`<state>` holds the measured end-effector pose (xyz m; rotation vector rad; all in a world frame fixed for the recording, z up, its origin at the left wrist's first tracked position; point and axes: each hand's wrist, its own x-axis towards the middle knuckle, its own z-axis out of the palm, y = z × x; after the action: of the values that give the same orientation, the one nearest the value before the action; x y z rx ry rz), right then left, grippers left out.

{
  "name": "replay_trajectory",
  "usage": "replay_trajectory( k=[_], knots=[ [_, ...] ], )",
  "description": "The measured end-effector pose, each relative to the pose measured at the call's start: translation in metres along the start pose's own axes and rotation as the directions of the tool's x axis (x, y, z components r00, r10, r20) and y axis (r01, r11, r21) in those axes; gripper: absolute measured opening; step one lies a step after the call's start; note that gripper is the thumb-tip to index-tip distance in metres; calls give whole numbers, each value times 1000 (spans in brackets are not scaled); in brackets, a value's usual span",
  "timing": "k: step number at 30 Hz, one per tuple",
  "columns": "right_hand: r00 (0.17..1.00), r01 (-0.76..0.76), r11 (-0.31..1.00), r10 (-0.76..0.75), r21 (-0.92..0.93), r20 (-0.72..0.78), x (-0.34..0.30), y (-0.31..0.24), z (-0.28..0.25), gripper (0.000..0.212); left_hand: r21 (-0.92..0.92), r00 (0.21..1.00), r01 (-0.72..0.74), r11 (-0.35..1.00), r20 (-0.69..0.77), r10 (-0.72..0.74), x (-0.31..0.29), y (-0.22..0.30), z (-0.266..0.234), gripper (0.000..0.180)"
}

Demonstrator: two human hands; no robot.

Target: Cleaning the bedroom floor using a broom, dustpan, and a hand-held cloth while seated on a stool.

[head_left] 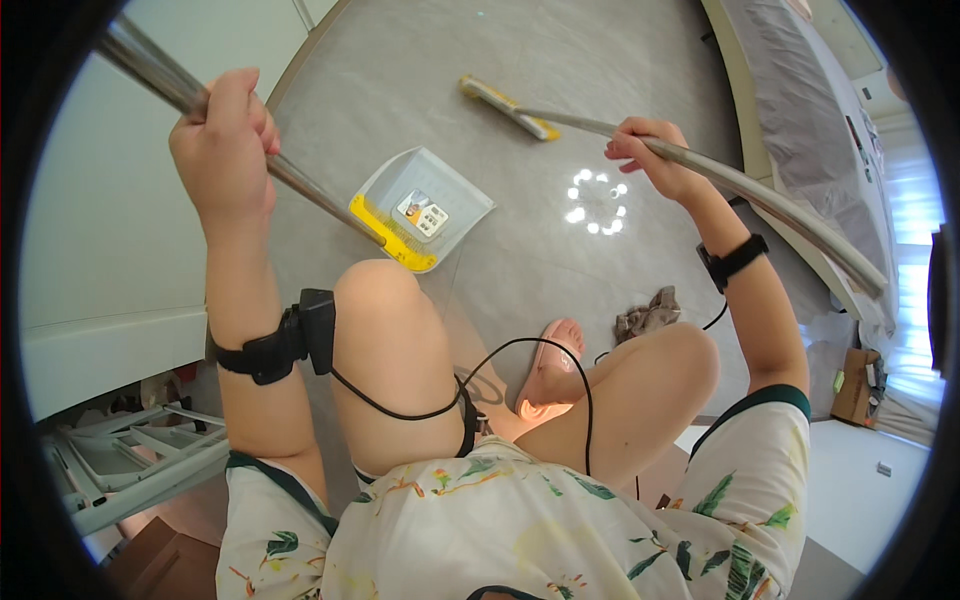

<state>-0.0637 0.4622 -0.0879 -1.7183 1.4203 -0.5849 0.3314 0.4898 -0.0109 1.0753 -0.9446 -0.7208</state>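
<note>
My left hand [228, 150] is closed round the metal pole of a long-handled dustpan [452, 190]. The pan is pale grey-white with a yellow back edge and a printed label inside, and it rests on the floor left of centre. Farther off, a broom [507, 108] with a yellow-and-grey head touches the floor, to the right of the pan and apart from it. Its metal handle slants back to the right, through the grip of my right hand [655, 160], whose fingers curl loosely about it. Black bands with small devices are strapped on both forearms.
A bed [775, 110] with grey covers lines the right side. White cabinets [130, 200] stand at left, above a folded white rack [140, 460]. A brown crumpled cloth [648, 315] lies near my pink slipper [545, 375]. A black cable [590, 420] loops over my legs.
</note>
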Motion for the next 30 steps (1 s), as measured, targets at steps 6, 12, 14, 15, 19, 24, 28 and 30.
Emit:
replay_trajectory(
  k=[6, 12, 14, 15, 19, 24, 28, 30],
  knots=[
    [999, -25, 950, 36, 311, -31, -63, -33, -5, 25, 19, 1000, -29, 999, -8, 30, -3, -4, 4, 27],
    [971, 48, 914, 51, 402, -233, -102, -39, -45, 30, 77, 1000, 2, 997, -19, -1, -14, 7, -1, 32],
    [937, 143, 966, -63, 215, -343, -94, -30, -51, 35, 73, 1000, 4, 997, -30, -2, -16, 9, -6, 31],
    [898, 194, 980, -158, 46, -411, -84, -9, -59, 39, 65, 999, 11, 998, -36, -8, -18, 11, -7, 31],
    [919, 17, 988, 46, 156, -392, -47, 58, -67, 37, 70, 999, 15, 997, -44, -12, -19, 13, -3, 31],
    [932, -41, 949, -76, -311, -354, -11, 95, -56, 38, 94, 1000, -6, 996, -10, 7, -14, 7, -4, 31],
    [977, -32, 936, -45, -351, -210, -8, 55, -48, 36, 95, 999, -15, 995, -28, 18, -14, 4, -4, 31],
    [989, 11, 947, -58, -320, -137, -24, 32, -44, 37, 103, 999, -39, 994, -16, 41, -13, 4, -4, 31]
  ],
)
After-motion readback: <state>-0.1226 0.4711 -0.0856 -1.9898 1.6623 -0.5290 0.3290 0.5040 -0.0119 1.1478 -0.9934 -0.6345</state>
